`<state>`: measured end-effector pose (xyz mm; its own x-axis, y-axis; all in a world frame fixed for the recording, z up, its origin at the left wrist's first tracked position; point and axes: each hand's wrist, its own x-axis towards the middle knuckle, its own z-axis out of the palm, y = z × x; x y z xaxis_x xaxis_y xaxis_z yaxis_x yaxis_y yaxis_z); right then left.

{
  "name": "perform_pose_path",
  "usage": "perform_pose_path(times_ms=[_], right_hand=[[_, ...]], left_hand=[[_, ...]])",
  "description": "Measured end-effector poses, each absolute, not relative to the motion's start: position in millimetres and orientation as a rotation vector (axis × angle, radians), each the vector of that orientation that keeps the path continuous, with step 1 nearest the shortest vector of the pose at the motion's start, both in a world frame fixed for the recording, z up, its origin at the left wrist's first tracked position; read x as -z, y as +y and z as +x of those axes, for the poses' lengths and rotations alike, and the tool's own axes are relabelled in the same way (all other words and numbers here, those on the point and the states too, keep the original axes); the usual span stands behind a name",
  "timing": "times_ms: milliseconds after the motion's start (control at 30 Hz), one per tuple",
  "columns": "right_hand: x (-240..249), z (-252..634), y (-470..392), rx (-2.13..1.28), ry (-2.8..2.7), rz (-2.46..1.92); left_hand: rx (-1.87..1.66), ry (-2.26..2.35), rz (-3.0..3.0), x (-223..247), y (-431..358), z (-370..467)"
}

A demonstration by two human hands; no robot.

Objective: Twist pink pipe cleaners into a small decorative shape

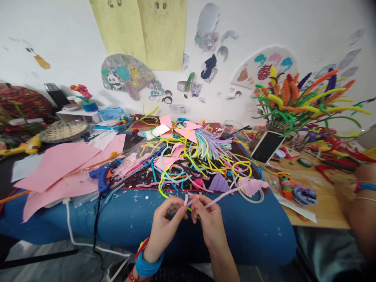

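Well left of the grip we note pink sheets (55,164), then a blue glue gun (102,178), its dark cord hanging over the blue table edge (129,219). Left hand (166,221): thumb and fingertips pressed together, pinching a pale pink strip (186,200) that stands up out of the pinch. We cannot tell if it is one piece with the stem beside it. Just beyond the fingertips, a loose heap of coloured stems (213,145). Right hand (211,225): close beside the left, thumb and fingers pinching the pink stem (223,196) near its inner end; the exact contact is partly hidden by the fingers. From there the stem slants up and right of the grip to a fluffy pink head (249,186). We judge it very light, fuzzy rather than slippery, soft outside with a bendable core. The head looks easily crushed and may make the long stem sag or swivel; best hold is on the bare stem, close to any bend. Farther right, a phone (268,147) and, at the edge, another person's arm (364,211)
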<state>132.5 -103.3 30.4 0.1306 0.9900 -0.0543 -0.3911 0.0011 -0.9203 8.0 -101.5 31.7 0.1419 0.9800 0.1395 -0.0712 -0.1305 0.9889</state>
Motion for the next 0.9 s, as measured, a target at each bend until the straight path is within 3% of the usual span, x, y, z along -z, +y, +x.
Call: perform_pose_path(times_ms=[567,900], right_hand=[[-33.5,139.2,-103.0,-1.158,-0.972,-1.000],[-34.8,140.8,-104.3,-1.179,-1.026,-1.040]], left_hand=[[-1.277,0.943,1.765,-29.8,-99.9,1.6],[-0.978,0.778,1.203,-37.8,-94.6,2.5]])
